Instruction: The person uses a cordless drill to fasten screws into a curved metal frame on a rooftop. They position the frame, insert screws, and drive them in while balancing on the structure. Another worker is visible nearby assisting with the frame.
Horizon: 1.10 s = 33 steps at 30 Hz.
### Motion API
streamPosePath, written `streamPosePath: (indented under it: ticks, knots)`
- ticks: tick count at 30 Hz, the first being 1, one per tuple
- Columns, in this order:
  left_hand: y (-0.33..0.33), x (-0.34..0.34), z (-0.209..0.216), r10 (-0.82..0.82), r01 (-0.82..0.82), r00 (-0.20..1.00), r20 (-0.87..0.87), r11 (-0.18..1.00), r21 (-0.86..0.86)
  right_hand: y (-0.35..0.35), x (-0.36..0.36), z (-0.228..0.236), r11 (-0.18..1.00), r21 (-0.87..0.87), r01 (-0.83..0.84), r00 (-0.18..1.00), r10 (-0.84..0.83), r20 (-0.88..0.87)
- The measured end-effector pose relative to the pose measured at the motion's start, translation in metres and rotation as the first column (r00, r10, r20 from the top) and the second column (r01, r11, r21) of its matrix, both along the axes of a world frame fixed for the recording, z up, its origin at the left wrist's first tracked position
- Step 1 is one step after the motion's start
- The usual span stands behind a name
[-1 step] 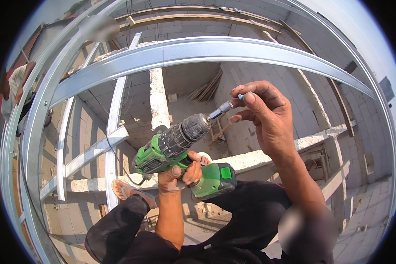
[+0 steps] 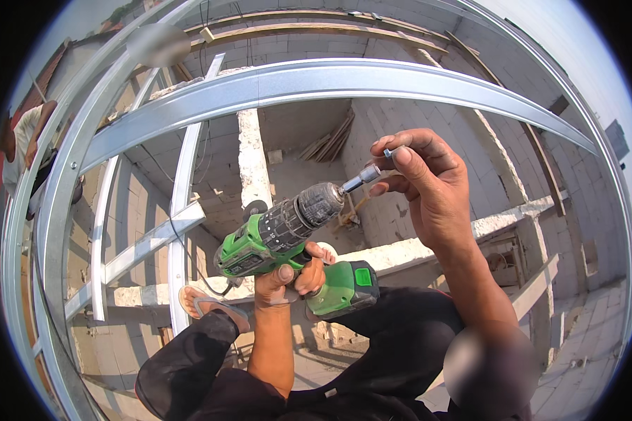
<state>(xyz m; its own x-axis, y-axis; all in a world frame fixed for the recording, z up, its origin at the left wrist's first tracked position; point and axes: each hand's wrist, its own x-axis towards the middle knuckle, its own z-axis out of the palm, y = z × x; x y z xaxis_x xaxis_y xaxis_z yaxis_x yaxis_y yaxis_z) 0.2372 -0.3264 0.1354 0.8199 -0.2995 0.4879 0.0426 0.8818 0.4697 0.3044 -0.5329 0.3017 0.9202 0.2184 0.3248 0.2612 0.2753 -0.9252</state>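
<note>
My left hand (image 2: 291,279) is wrapped round the handle of a green and black cordless drill (image 2: 274,235). A silver hex socket bit (image 2: 361,179) sticks out of its chuck, up and to the right. Thumb and forefinger of my right hand (image 2: 432,179) pinch a small hex-head screw (image 2: 388,154) just beyond the socket's open end. The screw is apart from the socket, and part of it is hidden by the fingers. The battery (image 2: 340,288) of the drill is near my bent knee.
A long galvanized steel channel (image 2: 344,78) spans in front of me, with more metal studs (image 2: 186,168) at left. Below are rough concrete beams (image 2: 253,154) and block walls around a deep drop. My sandalled foot (image 2: 200,302) rests on metal. Another person (image 2: 28,140) is at far left.
The drill and its socket bit have shifted slightly to the right. My right hand has moved a little right too, and the screw now shows more between the fingertips.
</note>
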Motion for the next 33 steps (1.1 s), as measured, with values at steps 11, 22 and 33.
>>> streamPosePath:
  ticks: [11, 22, 33]
  knots:
    - [-0.023, -0.006, 0.022, -0.049, 0.046, 0.998, 0.029, 0.996, 0.082, -0.031, -0.028, 0.015, 0.989, 0.13, -0.073, 0.995, 0.063, 0.077]
    - [-0.035, -0.02, 0.048, -0.058, 0.063, 0.997, -0.051, 0.992, 0.114, -0.054, -0.047, 0.013, 0.998, 0.053, 0.037, 0.967, -0.049, 0.25]
    - [-0.036, -0.003, 0.071, -0.199, 0.164, 0.924, 0.328, 0.978, 0.132, -0.165, -0.086, 0.008, 0.984, -0.015, 0.179, 0.945, -0.168, 0.279]
